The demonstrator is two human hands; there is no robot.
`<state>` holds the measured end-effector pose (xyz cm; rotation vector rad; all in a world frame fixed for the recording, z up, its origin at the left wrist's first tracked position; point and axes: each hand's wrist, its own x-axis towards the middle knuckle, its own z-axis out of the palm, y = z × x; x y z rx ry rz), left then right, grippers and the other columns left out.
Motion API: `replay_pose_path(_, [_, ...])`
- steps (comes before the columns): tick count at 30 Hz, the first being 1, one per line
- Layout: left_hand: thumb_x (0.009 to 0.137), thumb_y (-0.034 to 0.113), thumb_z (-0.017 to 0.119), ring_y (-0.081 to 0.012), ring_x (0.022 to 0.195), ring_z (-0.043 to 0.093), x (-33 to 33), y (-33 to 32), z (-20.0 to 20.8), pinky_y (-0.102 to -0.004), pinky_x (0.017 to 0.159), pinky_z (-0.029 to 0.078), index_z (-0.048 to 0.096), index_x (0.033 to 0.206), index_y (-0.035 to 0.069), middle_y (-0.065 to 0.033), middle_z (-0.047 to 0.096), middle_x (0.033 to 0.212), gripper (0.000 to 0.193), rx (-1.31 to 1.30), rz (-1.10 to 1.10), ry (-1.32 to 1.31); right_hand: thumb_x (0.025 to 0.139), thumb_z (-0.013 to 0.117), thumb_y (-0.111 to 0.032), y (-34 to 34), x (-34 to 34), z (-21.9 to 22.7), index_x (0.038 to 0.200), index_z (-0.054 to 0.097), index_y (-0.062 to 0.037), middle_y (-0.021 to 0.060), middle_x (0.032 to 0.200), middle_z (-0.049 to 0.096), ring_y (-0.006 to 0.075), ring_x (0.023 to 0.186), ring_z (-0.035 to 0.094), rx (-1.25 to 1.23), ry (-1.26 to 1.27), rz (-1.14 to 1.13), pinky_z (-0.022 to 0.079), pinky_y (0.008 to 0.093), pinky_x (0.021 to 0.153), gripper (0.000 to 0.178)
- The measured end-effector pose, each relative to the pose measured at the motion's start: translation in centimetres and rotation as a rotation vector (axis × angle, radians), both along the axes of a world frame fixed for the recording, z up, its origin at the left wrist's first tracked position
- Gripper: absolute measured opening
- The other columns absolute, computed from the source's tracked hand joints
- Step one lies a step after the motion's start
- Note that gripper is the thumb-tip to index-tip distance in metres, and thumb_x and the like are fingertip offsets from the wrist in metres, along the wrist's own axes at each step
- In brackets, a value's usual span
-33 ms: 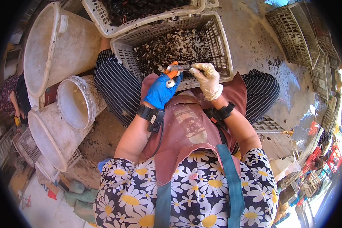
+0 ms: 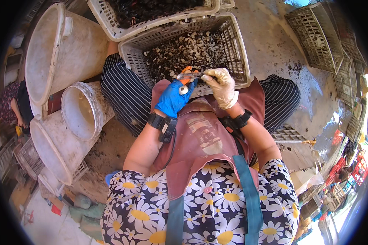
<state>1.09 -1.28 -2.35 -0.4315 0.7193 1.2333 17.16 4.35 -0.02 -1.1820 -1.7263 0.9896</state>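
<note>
I grip a small greyish piece (image 2: 190,76) in my blue-gloved left hand (image 2: 172,98); my white-gloved right hand (image 2: 221,87) pinches its end; a crate (image 2: 241,51) lies beyond.

Buckets (image 2: 84,45) block passage left of the near crate (image 2: 244,53); rightward, floor (image 2: 270,45) lies open before stacked baskets (image 2: 313,36).

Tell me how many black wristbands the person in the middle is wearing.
2: the left wristband sits behind the blue-gloved left hand, the right wristband behind the white-gloved right hand. No third shows.
</note>
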Motion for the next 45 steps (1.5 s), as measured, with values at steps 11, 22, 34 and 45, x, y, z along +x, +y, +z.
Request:
replay_pose_path(11, [0.087, 0.009, 0.051, -0.0172, 0.081, 0.059, 0.0, 0.8, 3.1, -0.0205, 0.062, 0.051, 0.049, 0.115, 0.001, -0.0123, 0.057, 0.106, 0.03, 0.129, -0.438, 0.411, 0.071, 0.072, -0.012, 0.7, 0.7, -0.7, 0.081, 0.066, -0.0046, 0.0059, 0.076, 0.061, 0.0159, 0.071, 0.057, -0.152, 0.043, 0.048, 0.046, 0.0262, 0.064, 0.014])
replay_pose_path(22, [0.085, 0.011, 0.054, -0.0067, 0.067, 0.052, -1.0, 0.2, 1.5, -0.0174, 0.056, 0.044, 0.05, 0.117, 0.006, -0.0092, 0.06, 0.107, 0.033, 0.125, -0.384, 0.253, 0.073, 0.07, -0.017, 1.8, 2.2, -2.9, 0.082, 0.066, -0.0056, 0.0074, 0.078, 0.064, 0.019, 0.073, 0.058, -0.191, -0.195, -0.005, 0.045, 0.0263, 0.067, 0.015])
replay_pose_path(34, [0.085, 0.003, 0.052, -0.017, 0.081, 0.059, -1.9, 0.1, 0.8, -0.0204, 0.057, 0.049, 0.048, 0.12, 0.004, -0.0146, 0.056, 0.111, 0.035, 0.21, -0.289, 0.205, 0.072, 0.07, -0.01, 1.5, 1.7, -2.9, 0.083, 0.066, -0.0042, 0.0058, 0.078, 0.063, 0.0151, 0.074, 0.056, -0.316, 0.062, 0.062, 0.046, 0.0257, 0.067, 0.013])
replay_pose_path(45, [0.089, 0.007, 0.047, -0.031, 0.107, 0.052, -1.5, -0.2, 0.9, -0.0364, 0.088, 0.048, 0.044, 0.118, 0.0, -0.0211, 0.052, 0.113, 0.03, 0.166, -0.353, 0.343, 0.074, 0.069, -0.014, 0.8, 1.0, -2.3, 0.084, 0.066, -0.0039, 0.0062, 0.077, 0.063, 0.0158, 0.073, 0.057, -0.328, 0.074, 0.158, 0.046, 0.026, 0.067, 0.014])
